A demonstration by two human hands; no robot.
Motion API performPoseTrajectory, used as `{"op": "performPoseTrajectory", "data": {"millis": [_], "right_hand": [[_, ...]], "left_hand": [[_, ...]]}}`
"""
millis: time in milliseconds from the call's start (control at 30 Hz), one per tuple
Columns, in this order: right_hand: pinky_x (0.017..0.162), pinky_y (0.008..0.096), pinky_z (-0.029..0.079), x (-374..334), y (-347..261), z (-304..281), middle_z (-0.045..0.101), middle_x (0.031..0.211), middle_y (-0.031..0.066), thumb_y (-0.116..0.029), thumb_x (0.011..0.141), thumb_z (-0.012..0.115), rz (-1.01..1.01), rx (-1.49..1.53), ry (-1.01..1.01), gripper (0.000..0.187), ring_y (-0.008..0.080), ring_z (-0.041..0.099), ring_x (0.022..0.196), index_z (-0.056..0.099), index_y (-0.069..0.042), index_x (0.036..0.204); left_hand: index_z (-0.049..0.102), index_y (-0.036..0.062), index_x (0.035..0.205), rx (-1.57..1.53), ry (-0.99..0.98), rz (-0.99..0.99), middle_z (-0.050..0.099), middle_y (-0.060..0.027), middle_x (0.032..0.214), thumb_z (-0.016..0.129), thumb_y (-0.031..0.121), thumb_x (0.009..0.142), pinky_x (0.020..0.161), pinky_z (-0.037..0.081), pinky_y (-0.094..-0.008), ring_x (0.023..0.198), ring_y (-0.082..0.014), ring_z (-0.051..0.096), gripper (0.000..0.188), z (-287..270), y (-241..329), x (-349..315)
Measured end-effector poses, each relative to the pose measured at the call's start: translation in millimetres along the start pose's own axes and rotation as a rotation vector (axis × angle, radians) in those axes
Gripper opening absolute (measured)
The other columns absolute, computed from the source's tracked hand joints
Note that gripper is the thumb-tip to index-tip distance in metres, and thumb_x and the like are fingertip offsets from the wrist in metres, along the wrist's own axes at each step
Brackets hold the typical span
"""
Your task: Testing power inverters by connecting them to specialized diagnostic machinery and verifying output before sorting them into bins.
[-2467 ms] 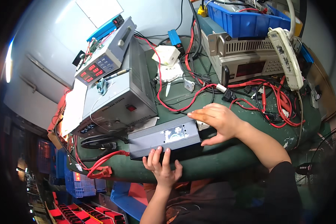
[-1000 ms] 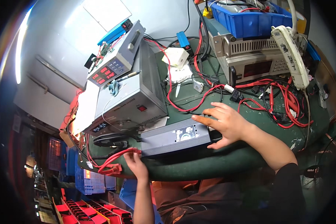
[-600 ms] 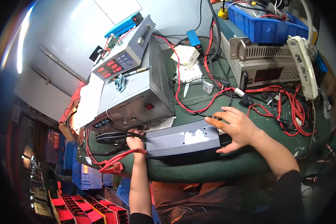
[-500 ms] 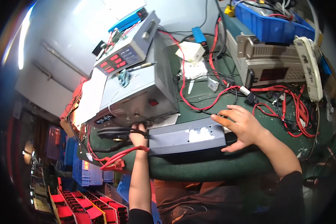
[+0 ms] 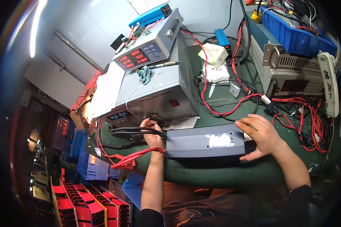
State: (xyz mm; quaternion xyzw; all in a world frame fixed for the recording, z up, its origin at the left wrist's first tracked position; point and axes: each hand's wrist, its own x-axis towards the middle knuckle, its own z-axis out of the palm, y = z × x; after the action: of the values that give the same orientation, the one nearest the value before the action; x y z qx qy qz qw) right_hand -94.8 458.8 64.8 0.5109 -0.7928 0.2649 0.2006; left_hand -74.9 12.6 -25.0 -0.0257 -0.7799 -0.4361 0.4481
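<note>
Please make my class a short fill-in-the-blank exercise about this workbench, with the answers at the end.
1. The right hand is by one end of the ridged black box, while the left hand is near the box's ____ end.
2. The meter stacked on the grey unit shows digits glowing ____.
3. The bin above the beige instruments is coloured ____.
4. The table under the box is dark ____.

Missing words: left; red; blue; green.

Along the front edge of my table (image 5: pixel 212 174), the case (image 5: pixel 189 145) lies between my left hand (image 5: pixel 154 139) and right hand (image 5: pixel 262 137); behind, left, stands the power supply (image 5: pixel 161 96) under the meter (image 5: pixel 149 52).
</note>
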Motion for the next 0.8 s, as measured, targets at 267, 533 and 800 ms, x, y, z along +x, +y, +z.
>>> {"op": "performPoseTrajectory", "data": {"millis": [267, 533, 800], "right_hand": [[0.102, 0.0535, 0.050, 1.9, 2.4, 2.8, 0.064, 0.121, 0.0180, -0.061, 0.062, 0.088, -0.013, 0.015, -0.003, 0.105, 0.0369, 0.066, 0.105, 0.055, -0.002, 0.142], [0.101, 0.0525, 0.051, 0.1, 0.9, 2.2, 0.064, 0.122, 0.0182, -0.062, 0.062, 0.087, -0.025, -0.004, 0.002, 0.104, 0.0377, 0.066, 0.105, 0.055, -0.001, 0.140], [0.101, 0.0503, 0.051, 2.5, 3.1, 1.5, 0.064, 0.123, 0.0165, -0.060, 0.065, 0.087, -0.017, 0.015, 0.003, 0.101, 0.0355, 0.066, 0.107, 0.056, -0.003, 0.142]], "left_hand": [[0.014, 0.0091, 0.161, -0.121, -0.195, -0.220, 0.058, -0.0154, 0.115, 0.064, -0.003, 0.095, 0.070, 0.054, -0.0256, 0.078, -0.0141, 0.063, 0.083, 4.5, 0.4, 1.0], [0.018, 0.0065, 0.161, -0.141, -0.196, -0.323, 0.058, -0.0172, 0.121, 0.062, -0.006, 0.092, 0.072, 0.054, -0.0264, 0.079, -0.0138, 0.063, 0.084, 8.2, 15.0, -0.7], [0.016, 0.0088, 0.158, -0.179, -0.190, -0.257, 0.058, -0.0205, 0.119, 0.063, -0.004, 0.094, 0.073, 0.059, -0.0330, 0.078, -0.0224, 0.070, 0.080, 1.7, -4.6, -1.3]]}}
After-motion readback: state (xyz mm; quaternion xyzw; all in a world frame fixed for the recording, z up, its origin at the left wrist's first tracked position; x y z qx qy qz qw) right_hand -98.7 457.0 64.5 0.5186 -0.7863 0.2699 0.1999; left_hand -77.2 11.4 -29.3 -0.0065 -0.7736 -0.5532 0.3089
